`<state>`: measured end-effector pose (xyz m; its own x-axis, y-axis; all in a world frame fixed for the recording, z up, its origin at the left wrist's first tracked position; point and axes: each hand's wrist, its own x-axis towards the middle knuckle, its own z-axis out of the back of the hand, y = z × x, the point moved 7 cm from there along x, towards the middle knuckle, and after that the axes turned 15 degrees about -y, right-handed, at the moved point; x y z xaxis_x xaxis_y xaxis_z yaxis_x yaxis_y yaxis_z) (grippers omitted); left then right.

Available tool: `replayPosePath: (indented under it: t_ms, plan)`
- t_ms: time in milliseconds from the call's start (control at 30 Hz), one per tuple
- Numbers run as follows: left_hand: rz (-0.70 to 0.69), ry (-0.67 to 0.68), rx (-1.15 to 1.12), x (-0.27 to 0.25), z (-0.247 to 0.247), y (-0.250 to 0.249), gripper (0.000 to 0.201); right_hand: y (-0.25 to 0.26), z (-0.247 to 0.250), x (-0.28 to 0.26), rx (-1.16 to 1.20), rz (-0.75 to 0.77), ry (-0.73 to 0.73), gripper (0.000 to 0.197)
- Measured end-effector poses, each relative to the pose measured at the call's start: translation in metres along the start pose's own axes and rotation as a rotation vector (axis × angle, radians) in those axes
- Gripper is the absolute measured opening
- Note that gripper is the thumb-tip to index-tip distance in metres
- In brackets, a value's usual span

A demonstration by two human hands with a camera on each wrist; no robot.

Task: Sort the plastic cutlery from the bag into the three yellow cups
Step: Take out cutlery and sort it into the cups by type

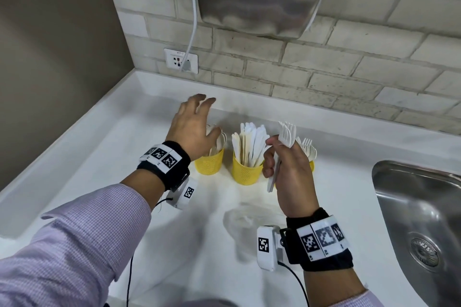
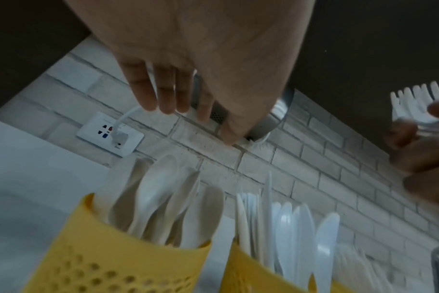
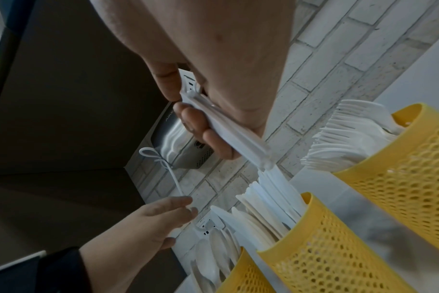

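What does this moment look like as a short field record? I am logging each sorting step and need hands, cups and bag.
left hand: open, fingers spread, above the left cup
right hand: grips a bunch of white forks, tines up, in front of the right cup
left cup: yellow, holds spoons
middle cup: yellow, holds knives
right cup: yellow, holds forks, mostly hidden behind the right hand
bag: clear plastic, crumpled on the white counter in front of the cups
sink: steel, at the right
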<state>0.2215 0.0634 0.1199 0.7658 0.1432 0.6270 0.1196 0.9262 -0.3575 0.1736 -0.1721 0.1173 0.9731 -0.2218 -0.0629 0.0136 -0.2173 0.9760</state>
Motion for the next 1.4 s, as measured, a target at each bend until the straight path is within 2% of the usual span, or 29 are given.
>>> replayPosePath:
  t_ms: [67,133,200,300,367,433,533,600,733,800,867,1000,1133,1200,1233,1300,1400]
  plan:
    - [-0.081,0.165,0.035,-0.008,-0.018,-0.001,0.076,0.001,-0.003,-0.001,0.006,-0.004,0.006,0.019]
    - [-0.141,0.312,0.119,-0.023,-0.037,0.004,0.076,0.002,-0.004,-0.002,0.006,-0.004,0.011,0.018]
    - [-0.17,0.392,0.194,-0.035,-0.048,0.011,0.074,0.004,-0.004,-0.004,-0.001,0.003,0.014,0.02]
    - [-0.143,0.404,0.181,-0.033,-0.045,0.012,0.073,0.006,-0.001,-0.003,-0.011,0.007,0.007,0.023]
    - [-0.078,0.359,0.096,-0.029,-0.035,0.007,0.076,0.007,0.0,-0.003,-0.001,-0.005,0.009,0.03]
    - [-0.024,0.219,-0.051,-0.026,-0.015,-0.008,0.077,0.01,0.0,-0.003,0.032,-0.011,0.012,0.036]
    - [0.051,0.03,-0.313,-0.031,0.018,-0.039,0.059,0.014,-0.001,-0.003,-0.035,0.06,-0.017,0.029]
    - [0.116,0.055,-0.503,-0.04,0.028,-0.063,0.046,0.012,-0.001,-0.003,-0.031,0.042,-0.073,0.032]
    - [0.233,0.294,-0.726,-0.065,0.025,-0.102,0.03,0.006,-0.015,-0.007,0.051,-0.069,-0.068,0.034]
    - [0.219,0.322,-0.756,-0.073,0.024,-0.113,0.022,0.004,-0.023,-0.012,0.102,-0.128,-0.062,0.034]
    - [0.152,0.298,-0.723,-0.077,0.024,-0.116,0.008,0.002,-0.026,-0.014,0.086,-0.124,-0.054,0.035]
    - [0.185,0.352,-0.749,-0.083,0.023,-0.114,0.029,0.007,-0.026,-0.018,0.014,-0.074,-0.005,0.03]
    - [0.255,0.383,-0.795,-0.085,0.034,-0.111,0.028,0.019,-0.013,-0.008,0.013,0.007,0.016,0.019]
    - [0.252,0.406,-0.774,-0.085,0.037,-0.109,0.032,0.031,0.001,-0.002,-0.072,0.124,-0.014,0.022]
    - [0.234,0.42,-0.772,-0.086,0.038,-0.11,0.035,0.039,0.006,0.0,-0.142,0.204,-0.006,0.016]
    - [0.19,0.443,-0.778,-0.086,0.039,-0.113,0.04,0.052,0.014,0.001,-0.272,0.322,0.071,0.007]
    - [0.187,0.479,-0.781,-0.087,0.037,-0.118,0.04,0.065,0.023,0.002,-0.401,0.393,0.146,0.011]
